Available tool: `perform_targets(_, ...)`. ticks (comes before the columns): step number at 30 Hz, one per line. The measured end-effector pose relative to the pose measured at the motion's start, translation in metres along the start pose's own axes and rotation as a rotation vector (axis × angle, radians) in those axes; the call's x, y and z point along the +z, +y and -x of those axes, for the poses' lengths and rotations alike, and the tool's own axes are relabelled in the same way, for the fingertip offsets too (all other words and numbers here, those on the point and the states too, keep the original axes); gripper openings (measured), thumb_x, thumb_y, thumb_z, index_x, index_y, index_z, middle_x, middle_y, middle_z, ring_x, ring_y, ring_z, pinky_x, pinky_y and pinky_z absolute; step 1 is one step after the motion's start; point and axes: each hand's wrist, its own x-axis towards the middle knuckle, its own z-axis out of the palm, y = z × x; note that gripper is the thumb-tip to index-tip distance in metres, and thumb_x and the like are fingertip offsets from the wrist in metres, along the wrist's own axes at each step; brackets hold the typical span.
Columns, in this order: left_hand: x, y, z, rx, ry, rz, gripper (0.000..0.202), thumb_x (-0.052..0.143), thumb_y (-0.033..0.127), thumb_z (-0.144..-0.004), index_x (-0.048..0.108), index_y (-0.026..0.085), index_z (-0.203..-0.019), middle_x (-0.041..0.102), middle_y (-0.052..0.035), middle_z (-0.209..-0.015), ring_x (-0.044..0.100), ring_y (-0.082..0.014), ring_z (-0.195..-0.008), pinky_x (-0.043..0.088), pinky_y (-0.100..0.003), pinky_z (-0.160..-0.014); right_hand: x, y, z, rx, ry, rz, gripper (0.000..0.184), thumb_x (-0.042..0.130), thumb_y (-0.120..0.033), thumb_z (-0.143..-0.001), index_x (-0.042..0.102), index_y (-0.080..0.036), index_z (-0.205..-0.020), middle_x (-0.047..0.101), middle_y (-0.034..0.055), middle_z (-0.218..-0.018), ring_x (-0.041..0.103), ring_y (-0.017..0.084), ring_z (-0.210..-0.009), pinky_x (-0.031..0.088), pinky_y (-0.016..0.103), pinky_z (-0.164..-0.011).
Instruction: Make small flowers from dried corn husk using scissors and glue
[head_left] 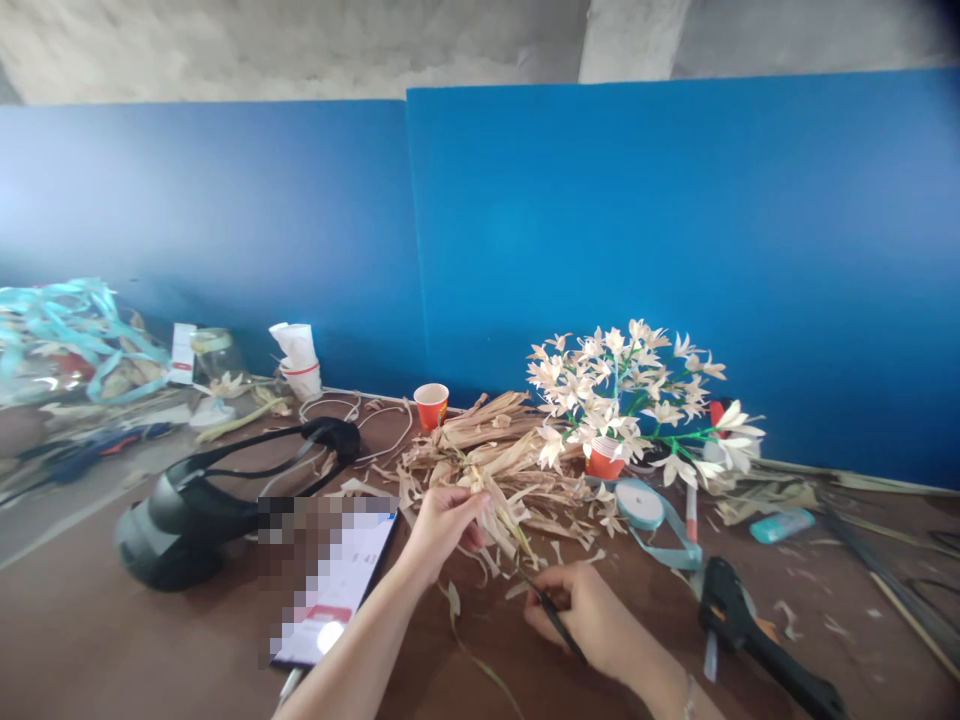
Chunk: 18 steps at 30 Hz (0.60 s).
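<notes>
Pale husk (511, 524) is pinched in the left grip (444, 524); a dark slim tool (556, 625) is clasped in the right grip (581, 610) over the brown table (187, 650).

Headset (169, 530) at lower left, phone (341, 580) right of it, husks (480, 425) mid-frame behind left hand (444, 520), flowers (592, 385) right of centre, glue gun (731, 610) lower right, partition (600, 220) behind all

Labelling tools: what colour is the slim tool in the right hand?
The slim tool looks black, best seen in the head view.
</notes>
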Motion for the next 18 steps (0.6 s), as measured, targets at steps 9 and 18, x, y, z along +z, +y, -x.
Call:
perform_targets(9, 0.001, 0.000, 0.001, -0.016, 0.023, 0.075, 0.030, 0.066, 0.041, -0.064, 0.057, 0.015, -0.053, 0.056, 0.0006, -0.036, 0.050, -0.0101, -0.033, 0.038, -0.018, -0.036, 0.000, 0.009, -0.003, -0.060, 0.024, 0.046, 0.021, 0.057, -0.031, -0.071, 0.061, -0.012, -0.065, 0.045, -0.0043, -0.048, 0.035, 0.006, -0.046, 0.023, 0.016, -0.042)
perform_targets(18, 0.005, 0.000, 0.002, -0.020, 0.054, 0.183, 0.029, 0.069, 0.038, -0.062, 0.059, 0.012, -0.056, 0.055, 0.0015, -0.037, 0.052, -0.0097, -0.036, 0.037, -0.016, -0.036, 0.003, 0.013, -0.005, -0.023, 0.026, -0.021, 0.020, 0.057, -0.031, -0.070, 0.059, -0.013, -0.065, 0.043, -0.0054, -0.045, 0.034, 0.005, -0.040, 0.023, 0.016, -0.038)
